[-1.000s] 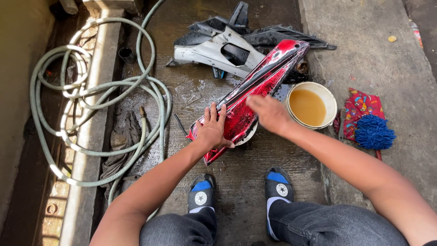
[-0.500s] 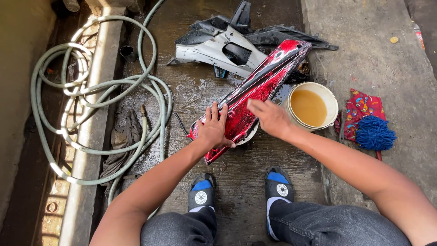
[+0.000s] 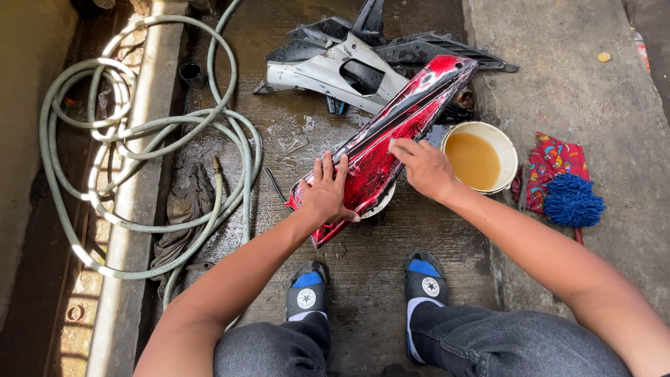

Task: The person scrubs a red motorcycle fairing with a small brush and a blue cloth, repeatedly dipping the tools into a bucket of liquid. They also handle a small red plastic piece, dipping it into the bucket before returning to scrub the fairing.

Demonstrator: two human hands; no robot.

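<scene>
View from above of a person crouching on wet concrete floor, both forearms extended forward over a long red body panel. The panel is glossy red with black streaks and a black stripe; it lies diagonally, its far end up and to the right, its near pointed end down and to the left between the 2 hands and the feet.

Left hand: palm down, fingers spread and pointing away from the body, pressed flat on the near lower part of the panel. The forearm runs diagonally from the lower left.

Right hand: palm down on the middle of the panel, fingers held loosely together and pointing left across it, fingertips touching the red surface. Whether anything lies under the palm cannot be told. The forearm enters from the lower right.

Just right of the panel stands a white bucket of brownish water. Further right lie a patterned red cloth and a blue wash mitt, touching. Beyond the panel lie grey and black fairing parts. At left a pale green hose lies coiled, with a dark rag beside it. 2 blue-toed sandals show below.
</scene>
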